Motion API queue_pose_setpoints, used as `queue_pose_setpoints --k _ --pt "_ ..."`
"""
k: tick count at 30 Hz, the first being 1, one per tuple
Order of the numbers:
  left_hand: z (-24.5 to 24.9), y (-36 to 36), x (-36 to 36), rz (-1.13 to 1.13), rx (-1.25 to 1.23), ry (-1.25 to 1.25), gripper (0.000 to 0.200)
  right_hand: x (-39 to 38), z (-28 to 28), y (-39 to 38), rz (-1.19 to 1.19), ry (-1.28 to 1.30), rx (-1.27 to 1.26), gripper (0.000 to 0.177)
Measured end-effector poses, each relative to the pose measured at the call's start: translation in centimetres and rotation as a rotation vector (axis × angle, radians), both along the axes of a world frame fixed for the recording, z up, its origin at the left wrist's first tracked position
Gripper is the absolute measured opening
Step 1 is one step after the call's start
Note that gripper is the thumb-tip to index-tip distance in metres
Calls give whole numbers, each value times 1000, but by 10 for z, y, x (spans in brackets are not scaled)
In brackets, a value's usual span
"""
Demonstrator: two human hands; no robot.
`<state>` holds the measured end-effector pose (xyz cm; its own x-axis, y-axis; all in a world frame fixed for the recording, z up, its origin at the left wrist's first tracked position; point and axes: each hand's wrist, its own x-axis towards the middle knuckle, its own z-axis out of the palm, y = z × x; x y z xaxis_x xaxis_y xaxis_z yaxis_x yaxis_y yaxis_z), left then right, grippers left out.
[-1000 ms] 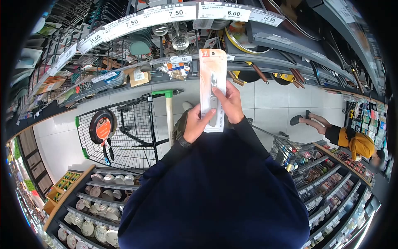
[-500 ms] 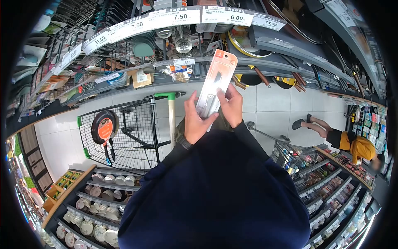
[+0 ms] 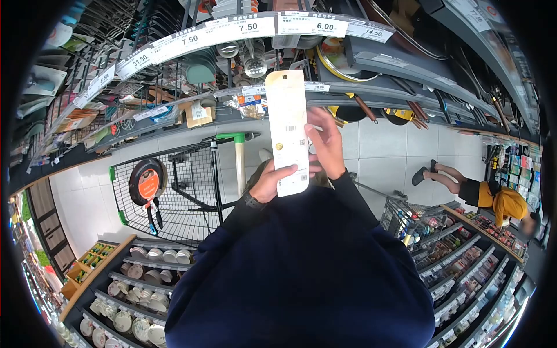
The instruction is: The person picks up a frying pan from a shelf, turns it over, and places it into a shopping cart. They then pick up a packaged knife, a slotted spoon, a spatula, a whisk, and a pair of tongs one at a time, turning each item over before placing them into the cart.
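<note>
My left hand point(image 3: 270, 182) is closed around the lower part of a long blister pack point(image 3: 288, 139), its thumb on the card and fingertips showing past the right edge. The pack stands nearly upright before me, its pale printed back with a barcode facing me. What is inside is hidden from this side. Close by the pack's right edge is my right hand point(image 3: 326, 145), its fingers loosely bent and apart. Whether they touch the edge is hard to make out.
A shopping cart point(image 3: 185, 191) holding a frying pan point(image 3: 147, 178) stands at left. Utensil shelves with price tags point(image 3: 232, 30) run ahead. Bowl shelves point(image 3: 133, 290) lie behind left. A second cart point(image 3: 400, 217) and a person in yellow point(image 3: 507, 204) are at right.
The blister pack has been turned over from its orange front to its pale back and stands more upright, a little further left. My right hand has come off its front face.
</note>
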<state>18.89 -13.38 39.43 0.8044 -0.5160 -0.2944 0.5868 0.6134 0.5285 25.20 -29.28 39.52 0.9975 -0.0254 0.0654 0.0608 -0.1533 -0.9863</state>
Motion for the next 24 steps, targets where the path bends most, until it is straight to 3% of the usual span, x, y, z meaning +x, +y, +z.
queue_pose_setpoints --k 2,3,12,17,24 --pt "4 0 1 -48 -83 60 59 -1 10 -5 159 258 300 31" --pt "4 0 1 -49 -83 59 59 -2 11 -5 169 276 336 27" --pt "-5 3 -2 -109 -67 96 56 -11 4 -7 160 349 339 16" --pt "-19 2 -4 -126 91 81 51 -15 5 -7 136 384 331 14" --pt "-13 1 -3 -112 76 111 48 -16 5 -5 112 393 349 14"
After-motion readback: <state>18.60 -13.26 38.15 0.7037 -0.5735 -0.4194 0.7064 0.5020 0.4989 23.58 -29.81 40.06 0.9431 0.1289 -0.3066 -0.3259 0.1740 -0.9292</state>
